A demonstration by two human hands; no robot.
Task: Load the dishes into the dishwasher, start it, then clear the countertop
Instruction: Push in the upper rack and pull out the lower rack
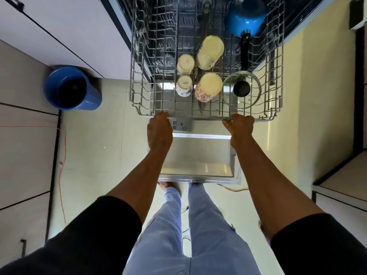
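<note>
We're at the loading step. Left hand (159,130) and right hand (241,128) both grip the front rail of the grey wire rack (137,76), fingers curled over it, tips partly hidden. The rack is out over the open steel door (196,153). It holds glossy upturned cups (210,52), cylindrical, a round glass lid (241,88) with a black knob, and a blue saucepan (245,16), probably enamel. Next is likely a level, even push inward so the cups don't tip.
</note>
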